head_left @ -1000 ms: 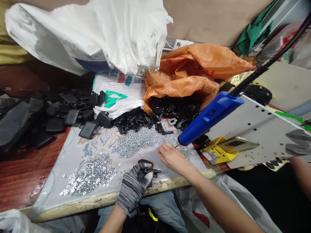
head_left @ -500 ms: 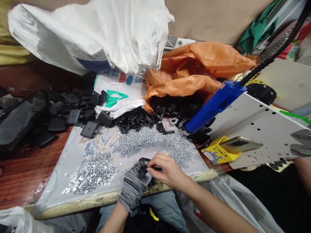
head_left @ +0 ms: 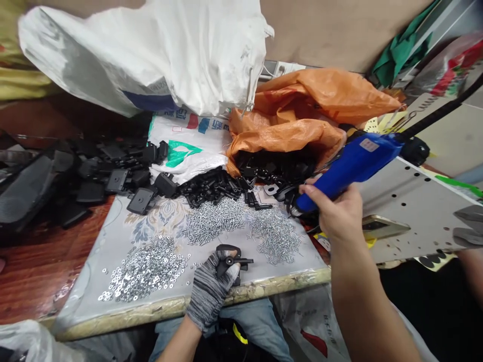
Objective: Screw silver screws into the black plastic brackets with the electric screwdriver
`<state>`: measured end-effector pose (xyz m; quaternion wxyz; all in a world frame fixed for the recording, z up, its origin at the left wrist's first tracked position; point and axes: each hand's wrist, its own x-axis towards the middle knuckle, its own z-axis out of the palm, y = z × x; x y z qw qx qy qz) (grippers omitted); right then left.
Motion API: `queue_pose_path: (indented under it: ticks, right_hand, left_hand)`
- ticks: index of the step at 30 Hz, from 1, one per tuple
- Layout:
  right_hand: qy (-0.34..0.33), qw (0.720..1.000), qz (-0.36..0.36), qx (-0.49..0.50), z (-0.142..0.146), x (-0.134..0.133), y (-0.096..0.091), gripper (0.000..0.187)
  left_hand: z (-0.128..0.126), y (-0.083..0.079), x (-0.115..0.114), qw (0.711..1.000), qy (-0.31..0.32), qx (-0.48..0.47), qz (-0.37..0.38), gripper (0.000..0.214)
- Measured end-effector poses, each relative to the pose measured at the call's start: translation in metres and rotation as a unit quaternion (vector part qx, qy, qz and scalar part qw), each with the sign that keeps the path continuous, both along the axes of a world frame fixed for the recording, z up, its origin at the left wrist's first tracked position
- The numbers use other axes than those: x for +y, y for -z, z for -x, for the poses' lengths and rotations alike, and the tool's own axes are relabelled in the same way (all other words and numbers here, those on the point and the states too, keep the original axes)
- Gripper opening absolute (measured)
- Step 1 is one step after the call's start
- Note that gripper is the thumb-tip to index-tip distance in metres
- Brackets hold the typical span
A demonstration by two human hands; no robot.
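The gloved left hand (head_left: 209,289) is closed firmly round a black plastic bracket (head_left: 225,266) at six o'clock on the desk (head_left: 45,251), its bolt (head_left: 244,261) left clear; the bare right hand (head_left: 335,211) wraps a blue electric screwdriver (head_left: 350,166) at three o'clock.

Left hand (head_left: 209,287): gray striped knit glove, fingers closed around the black plastic part, resting near the front edge of the tabletop (head_left: 287,280).
Black plastic part (head_left: 225,267): matte, partly hidden by the glove, held flat against the palm.
Black peg (head_left: 245,261): sticks out sideways from the part, toward the right hand.
Right hand (head_left: 335,213): bare, wrapped around the grip, raised above the tabletop's right side.
Electric screwdriver (head_left: 354,163): blue body, tilted, nose pointing down-left.
Black cable (head_left: 430,113): runs from its rear end up to the right.
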<state>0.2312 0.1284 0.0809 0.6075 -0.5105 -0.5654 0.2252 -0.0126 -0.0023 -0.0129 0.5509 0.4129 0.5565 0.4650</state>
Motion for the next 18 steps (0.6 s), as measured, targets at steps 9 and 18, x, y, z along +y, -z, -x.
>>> queue_pose_path:
  ticks: [9, 18]
  right_hand:
    - [-0.294, 0.915, 0.120, 0.248, 0.118, -0.064, 0.010, 0.047]
    - [-0.318, 0.925, 0.138, 0.158, 0.132, -0.074, 0.027, 0.030]
  left_hand:
    - [0.003, 0.012, 0.000, 1.000, -0.010, -0.020, -0.016, 0.029]
    - [0.001, 0.028, 0.003, 1.000, 0.000, -0.006, -0.028, 0.029]
